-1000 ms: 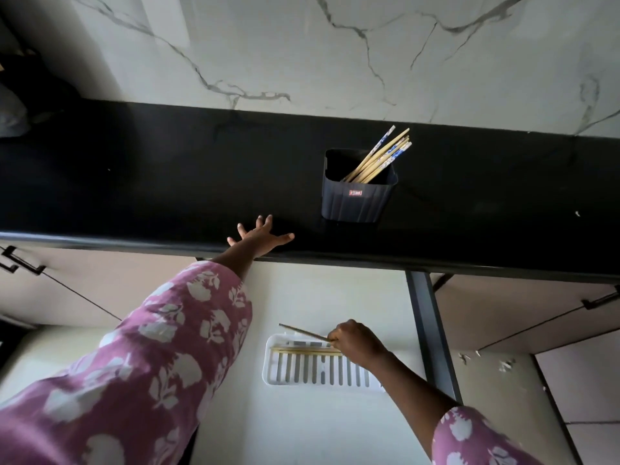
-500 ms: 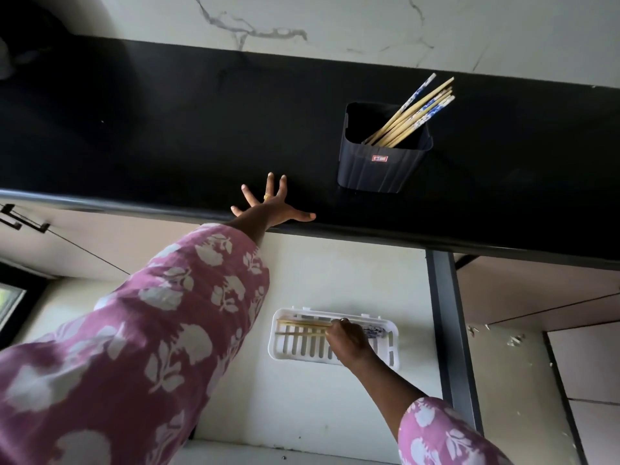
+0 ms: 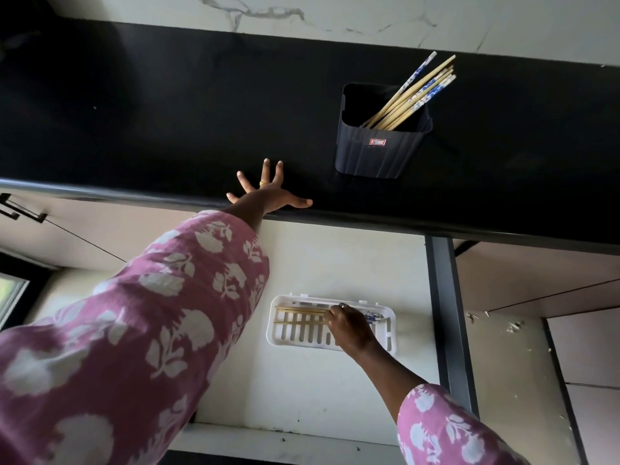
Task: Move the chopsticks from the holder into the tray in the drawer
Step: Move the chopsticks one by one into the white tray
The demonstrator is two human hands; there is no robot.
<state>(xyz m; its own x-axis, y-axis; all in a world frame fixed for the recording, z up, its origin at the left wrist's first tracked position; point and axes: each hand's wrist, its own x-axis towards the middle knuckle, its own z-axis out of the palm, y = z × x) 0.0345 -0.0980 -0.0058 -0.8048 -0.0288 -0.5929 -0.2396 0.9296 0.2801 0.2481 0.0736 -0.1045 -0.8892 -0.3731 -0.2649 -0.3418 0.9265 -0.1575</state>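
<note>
Left hand (image 3: 268, 193) spread flat on the counter (image 3: 134, 112) edge. Right hand (image 3: 349, 327), fingers curled, pinches chopsticks (image 3: 298, 310) lying in the tray (image 3: 270, 330) in the drawer (image 3: 302, 380); more lean in the far-right holder (image 3: 379, 152).

Holder (image 3: 379, 152) on counter (image 3: 167, 112); tray (image 3: 273, 328) in drawer (image 3: 302, 391) below.

Black worktop (image 3: 134, 112) runs the full width of your view, glossy, with a rounded front edge. Behind it is a white marble wall (image 3: 369, 15) with grey veins. Lower left you have a pale cabinet door (image 3: 84, 236) with a black bar handle (image 3: 20, 211), and a bright window corner (image 3: 11, 297) below. Right of centre stands a dark upright frame post (image 3: 446, 313). Beyond it are beige cabinet panels (image 3: 543, 273) and scattered pale chips (image 3: 513, 327).
</note>
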